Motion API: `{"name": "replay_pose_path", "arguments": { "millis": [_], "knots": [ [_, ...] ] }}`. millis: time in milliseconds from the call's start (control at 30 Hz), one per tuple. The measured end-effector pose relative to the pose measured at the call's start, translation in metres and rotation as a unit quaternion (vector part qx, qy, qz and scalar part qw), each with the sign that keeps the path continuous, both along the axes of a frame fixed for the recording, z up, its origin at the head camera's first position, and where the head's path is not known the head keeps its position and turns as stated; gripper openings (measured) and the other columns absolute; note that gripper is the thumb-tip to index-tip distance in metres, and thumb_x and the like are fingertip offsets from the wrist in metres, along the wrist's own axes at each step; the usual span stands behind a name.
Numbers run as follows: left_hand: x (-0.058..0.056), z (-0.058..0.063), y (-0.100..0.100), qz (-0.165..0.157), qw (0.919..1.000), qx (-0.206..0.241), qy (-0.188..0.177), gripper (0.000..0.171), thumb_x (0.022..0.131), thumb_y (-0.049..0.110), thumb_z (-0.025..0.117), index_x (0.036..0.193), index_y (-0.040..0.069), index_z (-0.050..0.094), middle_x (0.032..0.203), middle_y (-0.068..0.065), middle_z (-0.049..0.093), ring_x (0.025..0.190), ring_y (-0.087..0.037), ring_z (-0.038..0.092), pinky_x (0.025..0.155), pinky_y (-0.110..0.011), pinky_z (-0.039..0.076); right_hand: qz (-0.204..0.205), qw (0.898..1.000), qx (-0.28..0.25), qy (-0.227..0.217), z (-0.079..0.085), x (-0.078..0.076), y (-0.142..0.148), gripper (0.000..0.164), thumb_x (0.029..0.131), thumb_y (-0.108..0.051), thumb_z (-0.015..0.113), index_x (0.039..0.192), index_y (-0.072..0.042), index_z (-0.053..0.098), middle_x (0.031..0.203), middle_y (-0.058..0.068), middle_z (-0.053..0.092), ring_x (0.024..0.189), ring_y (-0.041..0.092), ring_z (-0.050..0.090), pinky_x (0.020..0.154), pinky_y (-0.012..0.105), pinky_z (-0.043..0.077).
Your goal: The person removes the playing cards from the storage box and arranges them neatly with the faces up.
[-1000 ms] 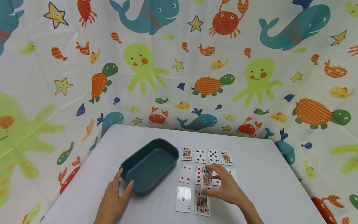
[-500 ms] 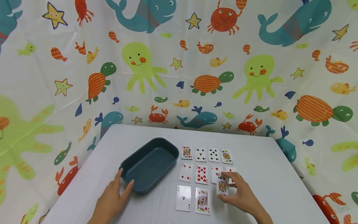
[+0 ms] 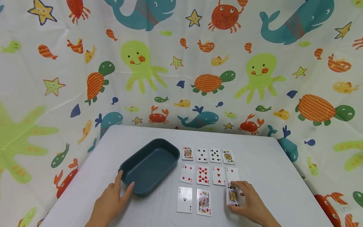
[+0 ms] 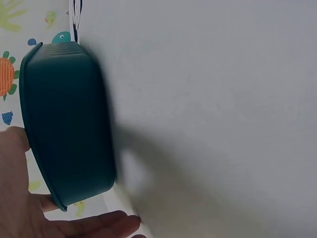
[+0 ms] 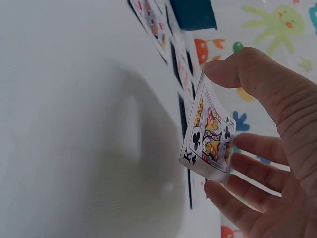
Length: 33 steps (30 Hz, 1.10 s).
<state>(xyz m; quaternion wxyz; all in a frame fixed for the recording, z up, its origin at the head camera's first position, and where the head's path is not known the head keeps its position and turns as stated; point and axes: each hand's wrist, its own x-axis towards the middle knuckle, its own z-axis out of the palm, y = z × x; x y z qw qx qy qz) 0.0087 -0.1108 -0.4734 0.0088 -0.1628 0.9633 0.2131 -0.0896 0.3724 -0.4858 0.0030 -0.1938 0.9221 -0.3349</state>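
Observation:
My right hand [image 3: 250, 201] pinches a king of clubs [image 3: 232, 194] between thumb and fingers. In the right wrist view the card [image 5: 210, 131] is tilted and bowed, held clear of the white table. It hangs to the right of the king of diamonds [image 3: 204, 202] and ace of clubs [image 3: 184, 200] in the front row, overlapping the near end of a diamonds card [image 3: 232, 173]. My left hand [image 3: 109, 200] touches the near left end of a dark teal tray [image 3: 151, 168], thumb and index finger extended at its rim. The left wrist view shows the tray's outer wall [image 4: 69, 124].
Face-up cards lie in rows right of the tray. The middle row includes a ten of hearts [image 3: 203, 175] and a three of hearts [image 3: 219, 175]; the back row has spades [image 3: 202, 155] and court cards. A curtain [image 3: 170, 78] with sea animals hangs behind the white table [image 3: 263, 164].
My right hand has carried the king of clubs rightward and nearer, from over the ten of hearts to right of the king of diamonds. My left hand stays at the tray.

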Motion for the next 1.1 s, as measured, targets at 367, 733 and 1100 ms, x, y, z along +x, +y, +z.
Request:
{"name": "replay_pose_path", "arguments": {
  "millis": [367,733,1100],
  "knots": [
    [-0.001,0.003,0.0,0.003,0.9998,-0.004,-0.019,0.096,0.099,0.068,0.047,0.157,-0.004,0.023,0.106,-0.03,0.063,0.088,-0.038,0.067,0.065,-0.058,0.056,0.078,0.995,0.035,0.059,-0.018,0.002,-0.008,0.075,0.065,-0.039,0.096,0.129,-0.015,0.065,0.127,-0.005,0.057,0.107,0.015,0.053,0.087,0.029,0.055],
    [-0.002,0.002,0.0,0.003,0.9995,-0.004,-0.03,0.099,0.098,0.071,0.046,0.158,-0.004,0.02,0.11,-0.032,0.062,0.093,-0.04,0.066,0.069,-0.06,0.057,0.094,0.99,0.091,0.056,-0.018,0.002,-0.023,0.077,0.063,-0.042,0.094,0.128,-0.014,0.065,0.127,-0.009,0.057,0.114,0.016,0.051,0.099,0.039,0.052],
    [-0.002,0.001,0.001,-0.008,0.9997,-0.002,-0.021,0.096,0.1,0.068,0.044,0.158,-0.005,0.019,0.115,-0.035,0.062,0.1,-0.045,0.066,0.068,-0.059,0.056,0.089,0.989,0.118,0.024,-0.013,0.004,-0.026,0.082,0.066,-0.048,0.092,0.134,-0.012,0.062,0.129,-0.007,0.056,0.115,0.016,0.049,0.097,0.039,0.052]
  ]
}}
